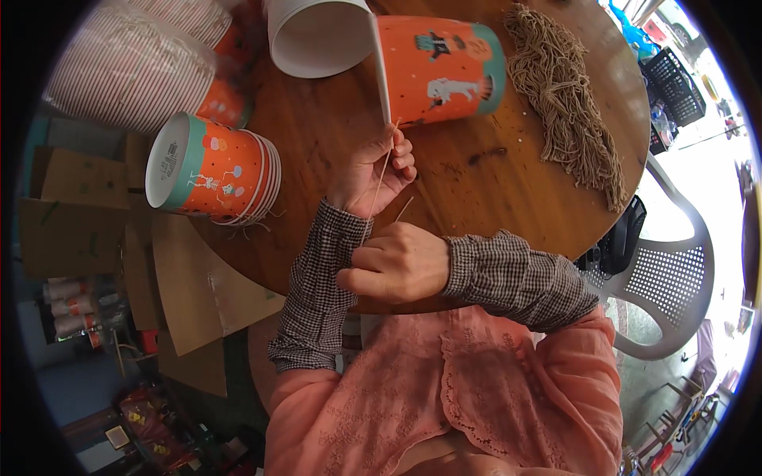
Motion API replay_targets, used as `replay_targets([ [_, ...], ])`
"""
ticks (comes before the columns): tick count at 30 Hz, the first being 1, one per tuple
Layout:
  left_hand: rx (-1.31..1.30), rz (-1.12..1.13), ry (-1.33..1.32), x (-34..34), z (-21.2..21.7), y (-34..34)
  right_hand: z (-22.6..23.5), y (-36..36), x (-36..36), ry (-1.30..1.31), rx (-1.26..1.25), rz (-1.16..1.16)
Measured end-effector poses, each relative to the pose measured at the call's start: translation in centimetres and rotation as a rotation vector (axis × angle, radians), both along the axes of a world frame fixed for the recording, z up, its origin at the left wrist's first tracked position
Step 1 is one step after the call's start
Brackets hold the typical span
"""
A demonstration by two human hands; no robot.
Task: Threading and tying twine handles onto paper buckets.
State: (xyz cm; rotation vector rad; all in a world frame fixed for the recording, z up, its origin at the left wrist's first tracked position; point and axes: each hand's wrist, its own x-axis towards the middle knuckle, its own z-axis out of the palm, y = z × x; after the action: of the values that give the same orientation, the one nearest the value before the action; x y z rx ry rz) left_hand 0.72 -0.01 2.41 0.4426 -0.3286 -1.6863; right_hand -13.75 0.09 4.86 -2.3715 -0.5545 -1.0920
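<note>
- Left hand (373, 170): grip pinched on a thin tan cord (382, 170), just below the orange paper bucket (436, 70) lying on the desk (476, 182).
- Right hand (397, 262): grip clenched around the cord's lower end, nearer the body.
- Cord bundle (567, 103) lies well right.

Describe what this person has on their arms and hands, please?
Both hands, the left hand and the right hand, are bare: no gloves. Each forearm wears a snug checked sleeve cover in dark and light small squares, over a loose pink lace-patterned top with scalloped edging.
</note>
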Motion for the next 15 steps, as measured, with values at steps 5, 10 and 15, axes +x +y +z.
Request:
replay_targets([
  [5,0.025,0.017,0.019,0.0,0.0,0.0,0.1,0.2,-0.5,0.041,0.096,0.091],
  [10,0.217,-0.072,-0.063,0.0,0.3,0.3,-1.0,0.9,-1.8,0.196,0.129,0.112],
  [15,-0.001,0.076,-0.137,-0.7,1.7,1.0,-1.0,0.1,-3.6,0.348,0.229,0.069],
])
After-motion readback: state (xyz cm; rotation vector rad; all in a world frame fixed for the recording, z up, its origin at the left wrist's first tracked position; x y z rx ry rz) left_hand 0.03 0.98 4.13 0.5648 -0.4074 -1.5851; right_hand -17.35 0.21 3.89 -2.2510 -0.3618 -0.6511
